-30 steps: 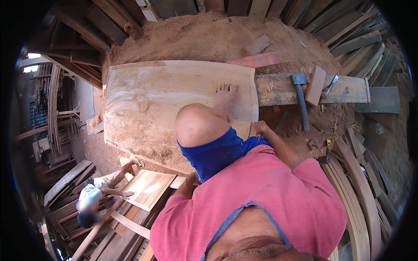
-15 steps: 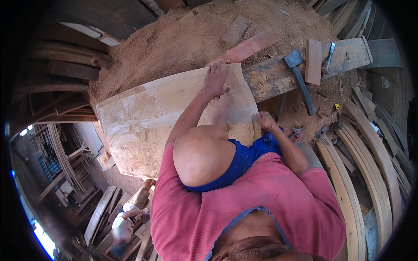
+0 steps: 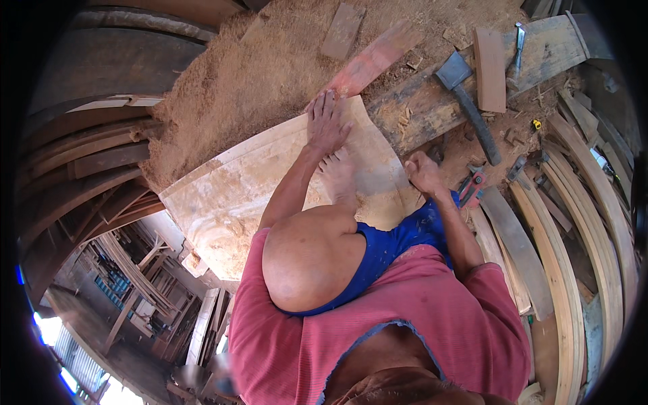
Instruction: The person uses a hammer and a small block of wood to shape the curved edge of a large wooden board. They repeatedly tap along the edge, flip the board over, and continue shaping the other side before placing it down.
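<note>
Fingers (image 3: 327,108) of the left hand (image 3: 329,129) lay flat, gripping nothing, near the top right corner of one pale board (image 3: 246,177), tips over one red plank (image 3: 378,57), maybe to steady the board. One bare foot (image 3: 339,177) stood on it, likely helping. Right hand (image 3: 424,174) curled by the board's right edge; I couldn't tell if it gripped. One axe (image 3: 453,70), one brown block (image 3: 489,67) and one chisel (image 3: 519,46) lay across one long plank (image 3: 420,111), probably for easy reach.

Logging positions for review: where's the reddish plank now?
In the head view, the reddish plank lies at top centre on the sawdust, its near end by the left hand.
</note>
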`<state>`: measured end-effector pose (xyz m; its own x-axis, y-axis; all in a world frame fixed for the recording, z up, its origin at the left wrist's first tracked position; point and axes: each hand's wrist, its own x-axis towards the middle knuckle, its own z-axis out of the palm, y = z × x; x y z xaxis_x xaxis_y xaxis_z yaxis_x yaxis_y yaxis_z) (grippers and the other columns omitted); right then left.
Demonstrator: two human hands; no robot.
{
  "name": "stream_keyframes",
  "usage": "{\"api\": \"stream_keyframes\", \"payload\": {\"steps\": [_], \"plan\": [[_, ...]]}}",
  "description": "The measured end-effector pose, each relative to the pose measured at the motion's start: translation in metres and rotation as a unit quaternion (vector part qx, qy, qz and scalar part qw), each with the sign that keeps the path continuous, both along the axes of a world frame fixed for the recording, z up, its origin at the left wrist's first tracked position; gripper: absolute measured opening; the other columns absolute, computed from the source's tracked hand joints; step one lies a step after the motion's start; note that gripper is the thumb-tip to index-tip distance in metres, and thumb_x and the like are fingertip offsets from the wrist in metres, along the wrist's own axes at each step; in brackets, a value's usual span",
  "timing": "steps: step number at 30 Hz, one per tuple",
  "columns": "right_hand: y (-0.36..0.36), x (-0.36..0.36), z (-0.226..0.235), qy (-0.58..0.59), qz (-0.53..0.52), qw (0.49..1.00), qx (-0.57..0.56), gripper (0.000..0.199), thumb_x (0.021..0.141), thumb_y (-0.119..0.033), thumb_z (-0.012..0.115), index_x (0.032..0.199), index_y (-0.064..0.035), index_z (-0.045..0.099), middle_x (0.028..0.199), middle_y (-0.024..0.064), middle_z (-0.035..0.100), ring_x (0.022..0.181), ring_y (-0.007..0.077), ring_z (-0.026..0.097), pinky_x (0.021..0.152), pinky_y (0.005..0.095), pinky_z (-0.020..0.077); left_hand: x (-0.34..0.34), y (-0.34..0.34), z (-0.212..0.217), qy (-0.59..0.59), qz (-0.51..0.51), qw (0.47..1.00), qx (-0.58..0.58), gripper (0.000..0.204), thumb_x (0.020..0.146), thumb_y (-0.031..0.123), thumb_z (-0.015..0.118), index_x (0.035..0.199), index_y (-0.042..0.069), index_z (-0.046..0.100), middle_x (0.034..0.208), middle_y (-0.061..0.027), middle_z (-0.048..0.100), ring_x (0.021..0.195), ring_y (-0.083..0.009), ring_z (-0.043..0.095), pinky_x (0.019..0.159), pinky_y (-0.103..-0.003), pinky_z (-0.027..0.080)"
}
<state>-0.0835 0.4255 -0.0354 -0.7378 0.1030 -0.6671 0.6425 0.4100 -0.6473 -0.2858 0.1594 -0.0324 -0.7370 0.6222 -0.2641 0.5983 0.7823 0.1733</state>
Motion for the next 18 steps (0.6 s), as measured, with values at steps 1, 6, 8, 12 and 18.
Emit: {"api": "stream_keyframes", "payload": {"steps": [1,6,8,12,18], "plan": [[0.010,-0.014,0.018,0.037,-0.023,0.998,0.034,0.030,0.092,-0.025,0.064,0.109,0.0002,0.063,0.103,0.0238,0.065,0.102,0.0416,0.062,0.091,0.0481,0.0483,0.000,0.000,0.000,-0.005,0.007,1.000,-0.011,0.079,0.094,0.044,0.056,0.159,0.010,0.026,0.162,-0.0264,0.019,0.150,-0.0436,0.016,0.122,-0.056,0.012],[0.096,-0.079,0.063,0.231,-0.058,0.917,0.321,0.039,0.090,-0.019,0.066,0.125,-0.0048,0.057,0.121,0.0199,0.060,0.111,0.0421,0.057,0.094,0.0487,0.0460,0.004,-0.004,-0.001,-0.015,0.042,0.998,-0.045,0.075,0.097,0.044,0.053,0.160,0.014,0.026,0.166,-0.0216,0.015,0.152,-0.0409,0.014,0.123,-0.055,0.008],[0.119,-0.094,0.065,0.168,-0.039,0.909,0.379,0.043,0.089,-0.020,0.067,0.128,-0.0060,0.055,0.124,0.0184,0.060,0.112,0.0418,0.056,0.095,0.0489,0.0458,0.005,-0.005,-0.005,0.000,0.034,0.999,-0.033,0.075,0.097,0.043,0.053,0.160,0.014,0.026,0.166,-0.0218,0.014,0.152,-0.0415,0.013,0.123,-0.055,0.008],[0.123,-0.110,0.043,0.095,0.109,0.890,0.432,0.045,0.087,-0.018,0.065,0.130,-0.0070,0.053,0.125,0.0178,0.059,0.114,0.0403,0.056,0.096,0.0494,0.0453,0.007,-0.019,-0.008,0.028,0.055,0.997,-0.042,0.074,0.098,0.039,0.051,0.160,0.010,0.023,0.164,-0.0261,0.016,0.150,-0.0450,0.015,0.123,-0.057,0.011],[0.106,-0.127,0.025,0.026,0.124,0.870,0.476,0.039,0.087,-0.016,0.062,0.125,-0.0053,0.055,0.122,0.0196,0.061,0.114,0.0368,0.059,0.096,0.0484,0.0469,0.010,-0.068,-0.017,0.094,0.107,0.989,-0.037,0.073,0.100,0.049,0.044,0.158,0.009,0.027,0.162,-0.0259,0.024,0.147,-0.0465,0.024,0.122,-0.058,0.014]]}}
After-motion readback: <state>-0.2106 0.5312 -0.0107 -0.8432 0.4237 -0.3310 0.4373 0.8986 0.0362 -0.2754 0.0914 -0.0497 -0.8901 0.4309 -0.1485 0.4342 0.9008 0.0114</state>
